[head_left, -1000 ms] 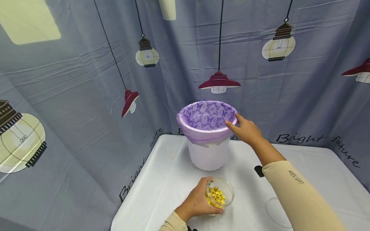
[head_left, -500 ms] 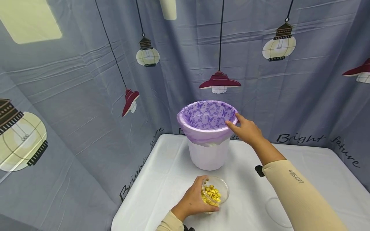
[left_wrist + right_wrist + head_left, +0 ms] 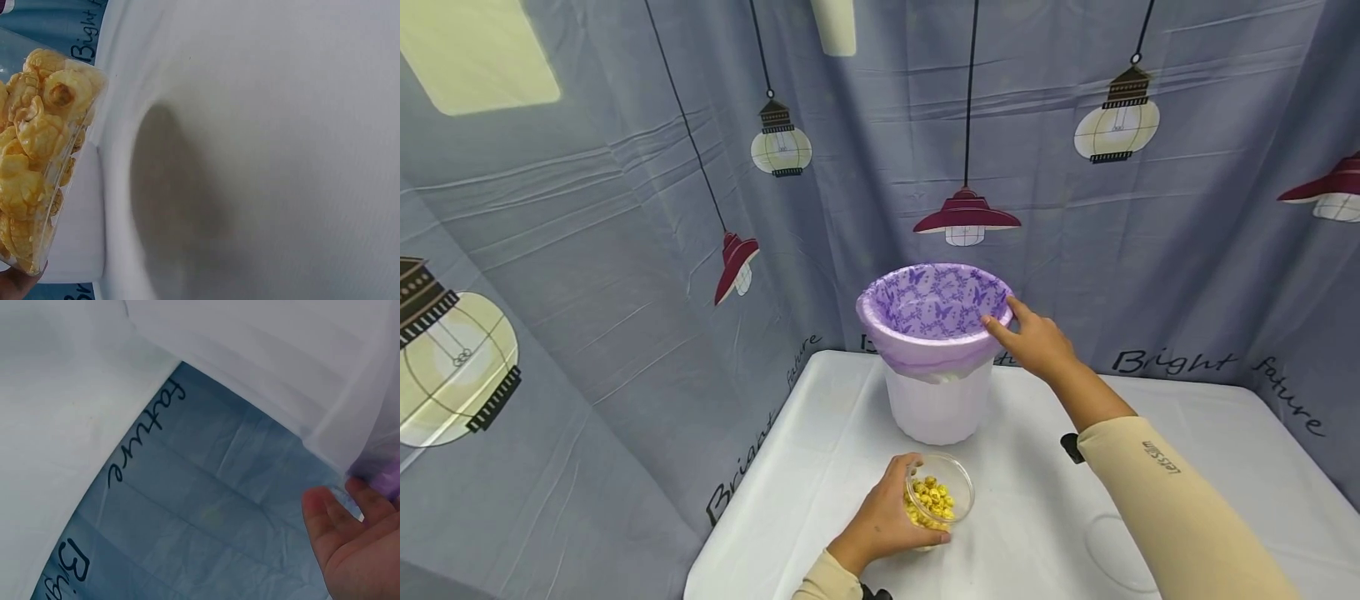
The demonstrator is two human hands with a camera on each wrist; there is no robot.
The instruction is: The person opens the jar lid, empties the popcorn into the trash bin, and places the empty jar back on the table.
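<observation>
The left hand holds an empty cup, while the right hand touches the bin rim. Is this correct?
No, the cup isn't empty: the left wrist view shows popcorn in it. The left hand holds it, and the right hand touches the bin rim.

Over my bench [image 3: 1037,475], the head view was bright and evenly lit, with soft shading around the foot of the waste bin [image 3: 936,408] and thin highlights along the clear popcorn tub's rim [image 3: 973,493]. My left wrist view came out greyer, a dark, blurry-edged shadow falling across the white surface. My right wrist view looked dim and bluish, though the black lettering [image 3: 147,428] on the curtain [image 3: 231,500] was legible.
</observation>
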